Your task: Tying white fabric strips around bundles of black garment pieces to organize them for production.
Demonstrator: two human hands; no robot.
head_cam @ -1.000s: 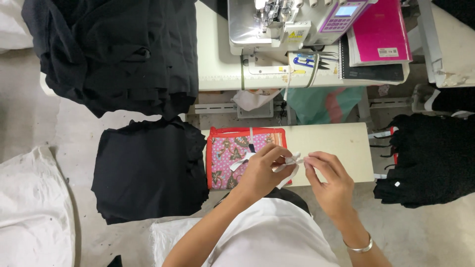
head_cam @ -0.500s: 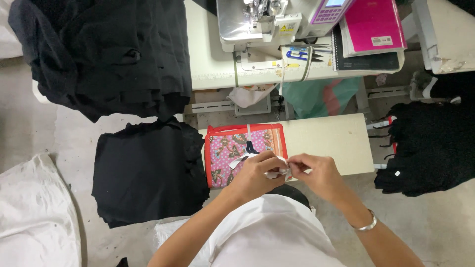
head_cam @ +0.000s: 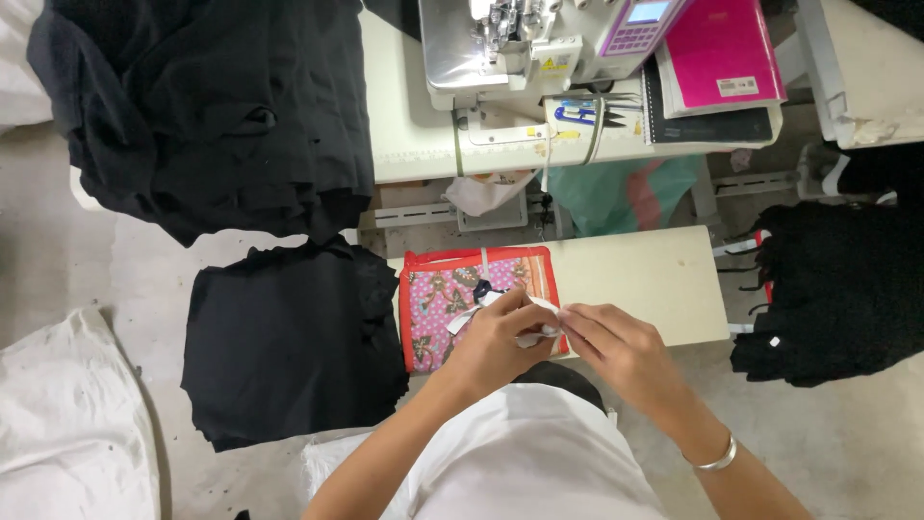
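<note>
Right now the small white strip (head_cam: 535,325) sits between both hands, just over the near edge of the cream table (head_cam: 645,274). It runs sideways, from one hand to the other. The left hand (head_cam: 496,339) pinches one end tight. The right hand (head_cam: 616,345) pinches the other end. A pink patterned pouch (head_cam: 438,308) lies just beside the left hand.

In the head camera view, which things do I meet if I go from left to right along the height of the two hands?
White cloth → black fabric stack → pink patterned pouch → left hand → white strips pinched in both hands → right hand → cream bench → black garment pile.
</note>
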